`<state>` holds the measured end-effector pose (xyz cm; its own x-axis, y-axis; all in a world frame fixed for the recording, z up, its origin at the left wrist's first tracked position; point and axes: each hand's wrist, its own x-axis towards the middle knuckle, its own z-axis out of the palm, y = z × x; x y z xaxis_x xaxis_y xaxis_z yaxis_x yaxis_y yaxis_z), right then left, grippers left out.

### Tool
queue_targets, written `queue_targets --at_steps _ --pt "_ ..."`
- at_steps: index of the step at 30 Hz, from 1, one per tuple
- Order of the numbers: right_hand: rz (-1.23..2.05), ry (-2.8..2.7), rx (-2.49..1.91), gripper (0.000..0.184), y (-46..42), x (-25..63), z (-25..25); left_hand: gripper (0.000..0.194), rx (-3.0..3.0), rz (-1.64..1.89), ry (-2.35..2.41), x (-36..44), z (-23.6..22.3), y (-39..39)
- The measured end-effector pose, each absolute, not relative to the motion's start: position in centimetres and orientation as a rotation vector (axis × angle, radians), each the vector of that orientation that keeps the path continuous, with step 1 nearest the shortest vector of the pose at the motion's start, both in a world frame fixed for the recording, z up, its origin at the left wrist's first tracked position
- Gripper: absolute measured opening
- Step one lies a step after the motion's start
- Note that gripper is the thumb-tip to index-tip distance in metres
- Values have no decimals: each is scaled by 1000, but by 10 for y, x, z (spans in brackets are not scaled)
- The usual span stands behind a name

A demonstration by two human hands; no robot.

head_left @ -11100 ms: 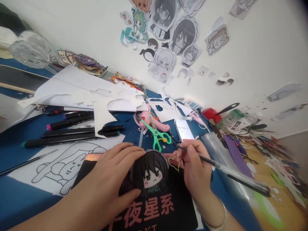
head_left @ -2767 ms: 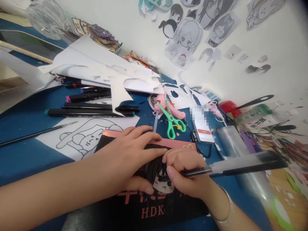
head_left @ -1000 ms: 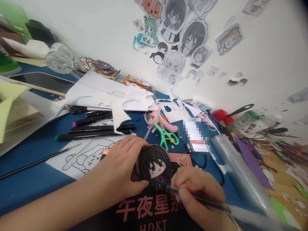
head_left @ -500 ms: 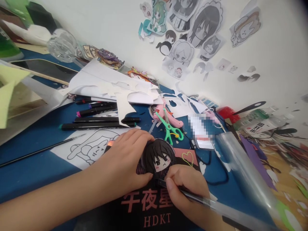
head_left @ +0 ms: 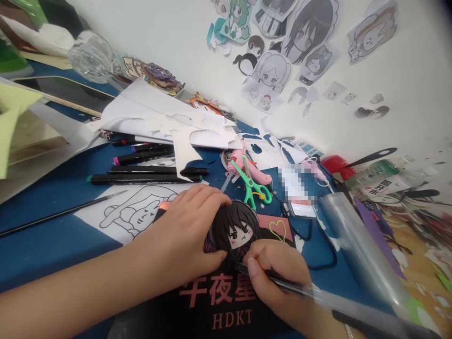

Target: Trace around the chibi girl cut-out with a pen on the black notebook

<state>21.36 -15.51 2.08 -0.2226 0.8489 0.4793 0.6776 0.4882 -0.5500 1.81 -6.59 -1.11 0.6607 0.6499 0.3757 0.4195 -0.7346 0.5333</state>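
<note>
A blue table [head_left: 67, 197] meets a picture-covered white wall [head_left: 141, 37].

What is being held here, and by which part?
The right hand holds a pen by its barrel near the tip; the left hand only steadies the dark-haired cutout at its edge.

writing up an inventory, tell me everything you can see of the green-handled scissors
The scissors have mint-green handles, plastic by the look of them, with two finger loops, a yellow piece between the handles and slim blades with a small pivot. The blades look slightly parted. They lie askew, blades resting across the pink glue gun, loops toward the black board. Neither hand touches them. The blades' material is too blurred to tell.
</note>
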Motion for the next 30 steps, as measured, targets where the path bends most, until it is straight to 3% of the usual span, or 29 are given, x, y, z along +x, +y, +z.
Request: queue_targets --at_steps 30 --pt "255 -1952 -1305 33 -155 214 23 47 2503 748 788 16 -6 -66"
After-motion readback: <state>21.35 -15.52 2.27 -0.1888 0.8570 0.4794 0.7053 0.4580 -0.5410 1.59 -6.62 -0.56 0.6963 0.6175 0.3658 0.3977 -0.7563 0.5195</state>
